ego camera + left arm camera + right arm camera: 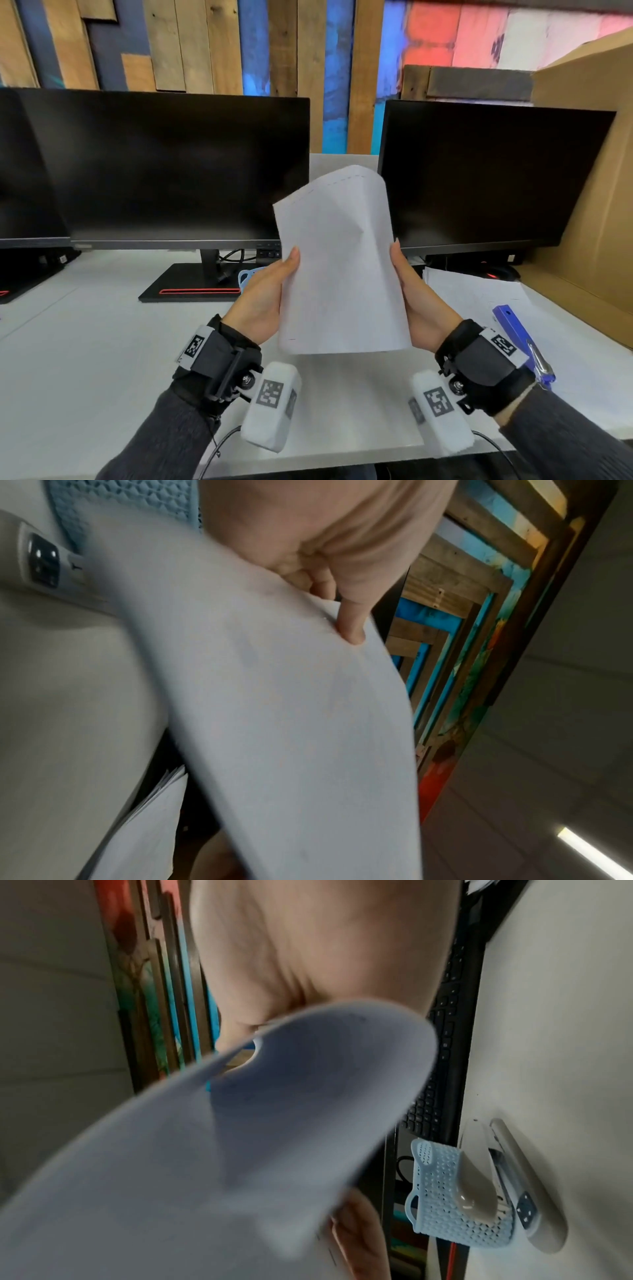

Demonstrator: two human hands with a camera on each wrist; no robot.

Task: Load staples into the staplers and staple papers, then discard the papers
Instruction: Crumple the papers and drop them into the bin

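Both hands hold the sheets of paper (339, 267) upright above the white desk (85, 342). Left hand (263, 298) grips the sheets' 9 o'clock edge, thumb in front, fingers curled behind. Right hand (418, 305) grips the 3 o'clock edge likewise. Blue stapler (517, 337) lies at 3 o'clock on a paper stack (476, 291). Blue basket (441, 1199) and white stapler (507, 1177) sit farther off, at 11 o'clock. Two monitors (171, 164) stand behind.

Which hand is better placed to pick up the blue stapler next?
Right. The blue stapler lies just beside the right hand; the left hand is across the papers, which both hands grip.
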